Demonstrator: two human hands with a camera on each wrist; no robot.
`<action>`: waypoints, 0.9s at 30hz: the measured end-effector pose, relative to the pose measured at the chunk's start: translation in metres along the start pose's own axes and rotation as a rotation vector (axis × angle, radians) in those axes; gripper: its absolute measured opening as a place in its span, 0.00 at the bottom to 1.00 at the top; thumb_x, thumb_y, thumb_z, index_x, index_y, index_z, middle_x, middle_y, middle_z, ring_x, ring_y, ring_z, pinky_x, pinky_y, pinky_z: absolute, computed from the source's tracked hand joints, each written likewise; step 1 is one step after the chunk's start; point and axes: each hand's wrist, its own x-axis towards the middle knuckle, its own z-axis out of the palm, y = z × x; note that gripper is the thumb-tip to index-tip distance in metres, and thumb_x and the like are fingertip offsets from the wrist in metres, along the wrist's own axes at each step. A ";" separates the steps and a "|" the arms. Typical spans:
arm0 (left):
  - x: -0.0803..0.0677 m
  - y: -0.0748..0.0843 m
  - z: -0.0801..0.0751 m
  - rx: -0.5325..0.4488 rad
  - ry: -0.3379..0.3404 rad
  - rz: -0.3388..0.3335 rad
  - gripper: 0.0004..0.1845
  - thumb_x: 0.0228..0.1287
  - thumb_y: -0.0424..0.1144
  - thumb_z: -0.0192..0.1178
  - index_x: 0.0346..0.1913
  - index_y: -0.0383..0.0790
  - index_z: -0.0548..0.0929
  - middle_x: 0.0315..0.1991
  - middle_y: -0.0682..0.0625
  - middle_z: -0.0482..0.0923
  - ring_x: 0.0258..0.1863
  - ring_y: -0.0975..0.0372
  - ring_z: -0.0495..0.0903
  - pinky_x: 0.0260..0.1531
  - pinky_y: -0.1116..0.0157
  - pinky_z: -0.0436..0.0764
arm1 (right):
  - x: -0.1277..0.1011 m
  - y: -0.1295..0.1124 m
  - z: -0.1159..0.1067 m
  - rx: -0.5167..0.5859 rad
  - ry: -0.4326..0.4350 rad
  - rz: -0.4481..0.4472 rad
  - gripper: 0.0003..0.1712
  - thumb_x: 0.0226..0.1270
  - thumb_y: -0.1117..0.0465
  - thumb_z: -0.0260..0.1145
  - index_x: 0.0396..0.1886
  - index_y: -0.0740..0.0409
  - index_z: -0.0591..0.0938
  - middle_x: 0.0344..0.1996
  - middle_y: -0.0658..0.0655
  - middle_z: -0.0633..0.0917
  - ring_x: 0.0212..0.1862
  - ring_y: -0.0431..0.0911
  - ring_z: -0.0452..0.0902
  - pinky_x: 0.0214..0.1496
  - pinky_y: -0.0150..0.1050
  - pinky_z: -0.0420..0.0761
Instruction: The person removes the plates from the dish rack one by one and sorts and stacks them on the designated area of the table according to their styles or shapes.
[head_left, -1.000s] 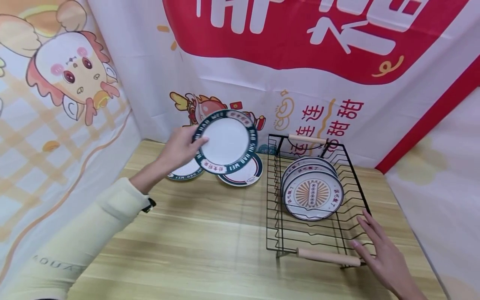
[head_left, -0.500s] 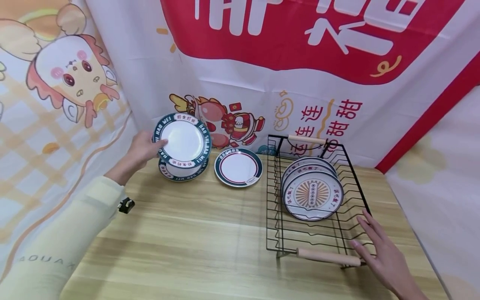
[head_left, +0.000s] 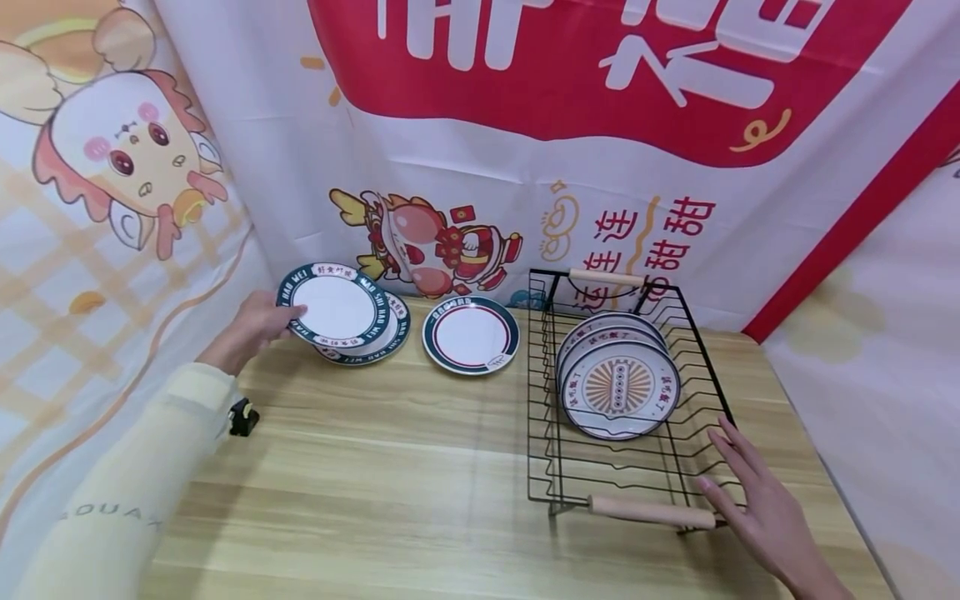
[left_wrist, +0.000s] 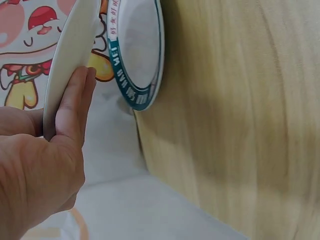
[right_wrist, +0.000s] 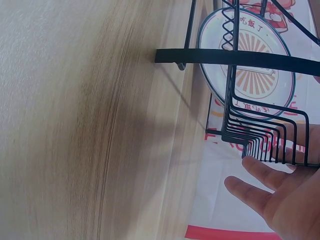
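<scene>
My left hand (head_left: pixel 258 325) pinches a white plate with a dark green lettered rim (head_left: pixel 333 304) by its left edge, thumb on top and fingers underneath. In the left wrist view the held plate (left_wrist: pixel 72 55) stands apart from a matching plate (left_wrist: pixel 137 55) on the table. From the head view it overlaps that lower plate (head_left: pixel 397 321). At the right, my right hand (head_left: pixel 761 500) rests its spread fingers against the right side of a black wire dish rack (head_left: pixel 618 462). Several white plates with a sunburst print (head_left: pixel 618 392) lean in the rack.
Another green-rimmed plate (head_left: pixel 470 337) with a red inner ring lies between the left plates and the rack. The rack has wooden handles (head_left: pixel 651 511) at front and back. A printed cloth (head_left: pixel 420 167) hangs behind the wooden table (head_left: pixel 360 475).
My left hand has carried the green-rimmed plate left and down, from in front of the middle plate to low over the left one. The right hand stays at the rack.
</scene>
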 end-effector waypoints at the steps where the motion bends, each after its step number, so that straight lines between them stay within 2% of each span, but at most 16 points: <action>1: 0.001 -0.002 0.000 0.002 -0.004 -0.011 0.20 0.80 0.41 0.57 0.56 0.23 0.73 0.21 0.55 0.82 0.16 0.68 0.73 0.16 0.70 0.71 | 0.000 0.000 0.000 -0.001 0.000 -0.002 0.42 0.72 0.53 0.71 0.81 0.59 0.68 0.86 0.51 0.56 0.68 0.76 0.70 0.49 0.79 0.73; 6: 0.005 -0.010 0.002 -0.016 -0.021 -0.019 0.24 0.80 0.39 0.57 0.61 0.18 0.71 0.21 0.55 0.82 0.17 0.68 0.74 0.17 0.70 0.73 | 0.000 0.001 0.001 -0.001 0.006 -0.006 0.42 0.72 0.53 0.71 0.81 0.59 0.68 0.86 0.50 0.56 0.68 0.75 0.70 0.49 0.78 0.74; 12: 0.009 -0.019 0.009 -0.064 -0.051 -0.016 0.24 0.80 0.34 0.56 0.63 0.13 0.69 0.21 0.54 0.83 0.17 0.68 0.78 0.18 0.72 0.79 | 0.000 0.003 0.002 -0.003 0.013 -0.012 0.41 0.72 0.52 0.71 0.80 0.58 0.69 0.85 0.52 0.57 0.68 0.75 0.70 0.50 0.78 0.74; 19: 0.015 -0.027 0.018 -0.135 -0.079 -0.020 0.24 0.80 0.32 0.55 0.66 0.13 0.66 0.21 0.53 0.83 0.16 0.68 0.77 0.19 0.73 0.80 | 0.000 0.003 0.001 -0.001 0.006 0.000 0.42 0.72 0.52 0.71 0.81 0.58 0.69 0.85 0.52 0.57 0.68 0.74 0.71 0.50 0.78 0.74; 23: 0.019 -0.030 0.021 -0.156 -0.077 -0.036 0.28 0.80 0.31 0.55 0.70 0.11 0.60 0.23 0.53 0.83 0.20 0.69 0.81 0.29 0.70 0.87 | 0.001 0.002 0.000 0.000 -0.003 0.008 0.42 0.73 0.52 0.71 0.81 0.58 0.68 0.86 0.51 0.56 0.69 0.75 0.70 0.50 0.78 0.73; 27: 0.026 -0.035 0.024 -0.092 -0.042 -0.077 0.31 0.80 0.33 0.57 0.71 0.11 0.60 0.25 0.51 0.82 0.22 0.67 0.84 0.37 0.65 0.90 | 0.001 0.000 0.000 0.001 -0.003 0.005 0.41 0.73 0.52 0.71 0.81 0.58 0.68 0.85 0.55 0.58 0.69 0.75 0.70 0.51 0.78 0.73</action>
